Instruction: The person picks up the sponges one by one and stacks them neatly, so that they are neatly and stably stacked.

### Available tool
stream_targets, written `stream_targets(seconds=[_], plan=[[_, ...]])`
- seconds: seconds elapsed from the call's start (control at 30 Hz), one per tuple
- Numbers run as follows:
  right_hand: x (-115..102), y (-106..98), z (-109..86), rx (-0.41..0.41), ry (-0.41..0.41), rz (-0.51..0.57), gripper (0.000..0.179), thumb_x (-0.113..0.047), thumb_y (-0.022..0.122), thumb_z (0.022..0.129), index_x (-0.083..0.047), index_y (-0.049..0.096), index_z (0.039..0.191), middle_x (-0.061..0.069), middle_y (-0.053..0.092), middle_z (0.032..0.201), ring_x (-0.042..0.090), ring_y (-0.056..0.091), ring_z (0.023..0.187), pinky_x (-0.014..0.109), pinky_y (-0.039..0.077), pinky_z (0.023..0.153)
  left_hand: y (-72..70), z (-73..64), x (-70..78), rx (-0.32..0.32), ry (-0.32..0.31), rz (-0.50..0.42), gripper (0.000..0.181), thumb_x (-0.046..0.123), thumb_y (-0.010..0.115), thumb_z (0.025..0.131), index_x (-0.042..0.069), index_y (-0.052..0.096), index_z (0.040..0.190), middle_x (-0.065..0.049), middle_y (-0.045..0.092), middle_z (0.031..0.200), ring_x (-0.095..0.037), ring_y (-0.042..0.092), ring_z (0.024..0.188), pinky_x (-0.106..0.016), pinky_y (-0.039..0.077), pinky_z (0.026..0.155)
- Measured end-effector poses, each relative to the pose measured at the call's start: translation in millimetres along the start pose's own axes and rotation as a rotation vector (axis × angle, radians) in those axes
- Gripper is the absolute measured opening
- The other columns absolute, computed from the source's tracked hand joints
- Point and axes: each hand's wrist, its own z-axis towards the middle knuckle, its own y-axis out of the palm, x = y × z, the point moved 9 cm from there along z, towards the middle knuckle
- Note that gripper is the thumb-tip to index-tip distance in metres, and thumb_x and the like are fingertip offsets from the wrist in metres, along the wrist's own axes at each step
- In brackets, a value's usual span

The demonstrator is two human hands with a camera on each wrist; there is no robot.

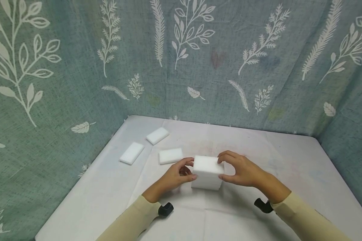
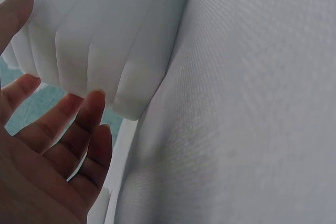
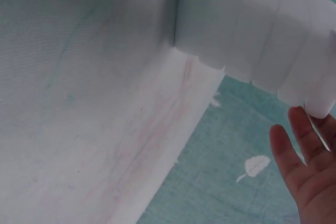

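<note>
A stack of several white melamine sponges [image 1: 205, 179] stands on the table in front of me, its layers slightly uneven in both wrist views. My left hand [image 1: 176, 175] is at the stack's left side, thumb at the front corner and fingers curved round toward the back. In the left wrist view its lower fingers [image 2: 94, 108] come right to the sponges' edges. On the right, my right hand [image 1: 241, 169] grips the top sponge [image 1: 209, 163] between the thumb, at its front corner, and fingers over its far edge. The sponge's far side is partly hidden by these fingers.
Three loose white sponges lie flat to the left of the stack: one behind [image 1: 158, 135], one farther left [image 1: 132, 153] and one nearer [image 1: 171, 156]. The table [image 1: 289, 160] has a pale cloth cover. A green leaf-patterned curtain [image 1: 199, 83] hangs round its back and sides.
</note>
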Motion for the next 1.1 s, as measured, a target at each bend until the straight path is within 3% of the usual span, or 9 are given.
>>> stream_targets(seconds=[0.13,0.47,0.57,0.8,1.1], plan=[[1.3,1.8,-1.1,-0.003,0.009,-0.004,0.040,-0.029,0.080,0.080,-0.020,0.058,0.112,-0.007,0.056,0.121,0.013,0.057,0.107,0.037,0.052,0.087,-1.0,-4.8,18.1,-0.011,-0.006,0.002,0.063,0.015,0.076,0.085,0.006,0.048,0.140,-0.013,0.058,0.126,-0.028,0.061,0.098,-0.043,0.049,0.088],[6.8,6.7,-3.3,0.003,0.010,0.058,0.039,-0.024,0.079,0.081,-0.017,0.056,0.111,-0.007,0.055,0.120,0.011,0.058,0.101,0.038,0.053,0.084,-0.8,-4.4,20.8,-0.013,-0.006,0.004,0.061,0.014,0.076,0.085,0.006,0.049,0.140,-0.013,0.058,0.124,-0.028,0.061,0.097,-0.043,0.049,0.087],[10.2,9.8,-6.0,0.024,0.020,0.109,0.041,-0.023,0.080,0.080,-0.018,0.055,0.112,-0.009,0.055,0.119,0.011,0.056,0.103,0.038,0.053,0.084,-0.2,-3.4,18.8,-0.012,-0.005,0.006,0.060,0.013,0.076,0.086,0.006,0.049,0.139,-0.013,0.059,0.124,-0.028,0.061,0.096,-0.041,0.050,0.086],[21.4,23.5,-10.1,0.079,0.066,0.256,0.047,-0.024,0.080,0.081,-0.021,0.050,0.116,-0.010,0.053,0.120,0.012,0.054,0.107,0.039,0.051,0.088,-0.4,5.4,-14.2,0.011,0.001,0.019,0.063,0.015,0.076,0.085,0.011,0.048,0.141,-0.011,0.058,0.126,-0.026,0.061,0.096,-0.042,0.050,0.086],[24.8,27.9,-14.0,0.154,0.066,0.291,0.045,-0.021,0.079,0.081,-0.023,0.049,0.114,-0.008,0.050,0.123,0.013,0.051,0.109,0.042,0.052,0.086,0.8,3.1,-18.5,0.009,0.013,0.004,0.062,0.025,0.078,0.084,0.018,0.051,0.139,-0.004,0.059,0.123,-0.017,0.061,0.094,-0.033,0.051,0.085]])
